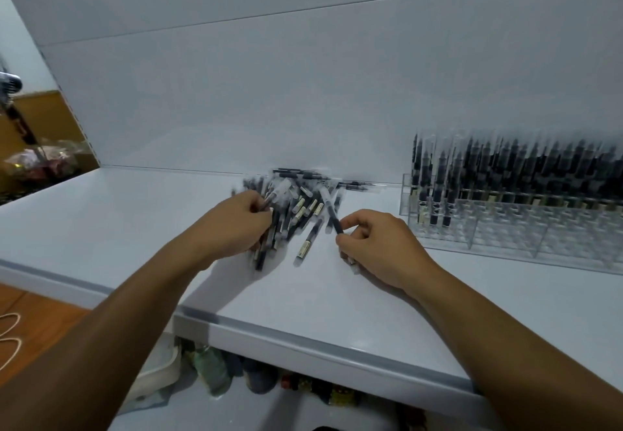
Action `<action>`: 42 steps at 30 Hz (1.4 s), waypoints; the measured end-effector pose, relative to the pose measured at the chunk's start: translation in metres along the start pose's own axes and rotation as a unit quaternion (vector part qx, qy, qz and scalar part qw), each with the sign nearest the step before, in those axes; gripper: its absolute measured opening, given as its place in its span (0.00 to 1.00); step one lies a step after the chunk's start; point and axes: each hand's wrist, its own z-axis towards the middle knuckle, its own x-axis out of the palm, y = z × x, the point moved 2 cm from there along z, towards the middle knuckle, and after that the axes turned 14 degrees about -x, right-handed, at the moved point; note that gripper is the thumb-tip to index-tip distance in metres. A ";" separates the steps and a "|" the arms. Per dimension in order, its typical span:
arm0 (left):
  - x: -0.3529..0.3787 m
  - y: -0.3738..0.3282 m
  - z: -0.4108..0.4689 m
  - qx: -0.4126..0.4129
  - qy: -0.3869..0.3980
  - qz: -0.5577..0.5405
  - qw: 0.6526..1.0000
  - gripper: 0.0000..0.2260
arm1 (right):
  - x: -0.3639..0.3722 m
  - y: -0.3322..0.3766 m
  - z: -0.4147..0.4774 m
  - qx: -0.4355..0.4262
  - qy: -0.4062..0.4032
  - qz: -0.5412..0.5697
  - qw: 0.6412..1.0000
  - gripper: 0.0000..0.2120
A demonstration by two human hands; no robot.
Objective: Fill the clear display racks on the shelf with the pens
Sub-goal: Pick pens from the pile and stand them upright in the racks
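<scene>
A loose pile of black pens with clear caps lies on the white shelf, near its back wall. My left hand lies over the pile's left side, fingers curled round several pens. My right hand pinches one black pen at its lower end, at the pile's right edge. Another pen sticks out beneath that hand. To the right stand clear display racks. The back rows hold many upright black pens; the front rows show bare slots.
The shelf's front edge runs across below my forearms. Underneath, a lower shelf holds small mixed goods. A wooden floor and cluttered items lie off to the left.
</scene>
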 end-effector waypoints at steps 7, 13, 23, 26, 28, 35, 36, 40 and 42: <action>0.033 -0.021 -0.003 0.087 -0.065 0.124 0.986 0.15 | -0.002 0.000 0.001 0.028 -0.030 0.024 0.999 0.03; 0.054 -0.030 0.001 0.117 -0.081 0.212 0.967 0.14 | -0.004 -0.002 0.000 0.039 -0.046 0.035 0.998 0.05; 0.044 -0.025 -0.001 0.113 -0.048 0.042 0.992 0.04 | -0.010 0.008 -0.002 0.013 -0.093 0.067 0.993 0.05; 0.044 -0.029 -0.002 0.124 -0.029 -0.084 0.988 0.04 | -0.024 0.016 -0.005 -0.015 -0.121 0.082 0.989 0.05; 0.047 -0.036 -0.004 0.135 0.008 -0.191 0.972 0.04 | -0.041 0.019 -0.008 -0.045 -0.121 0.057 0.990 0.04; 0.090 -0.086 -0.013 0.172 0.166 -0.400 0.885 0.06 | -0.121 0.004 -0.036 -0.054 -0.209 0.003 0.976 0.04; 0.097 -0.096 -0.014 0.178 0.177 -0.416 0.874 0.07 | -0.131 0.001 -0.039 -0.046 -0.223 0.003 0.974 0.04; 0.118 -0.130 -0.020 0.207 0.201 -0.463 0.838 0.05 | -0.157 -0.007 -0.040 -0.020 -0.280 0.002 0.960 0.04; 0.125 -0.135 -0.022 0.244 0.168 -0.477 0.827 0.05 | -0.162 -0.009 -0.037 -0.015 -0.286 -0.005 0.958 0.04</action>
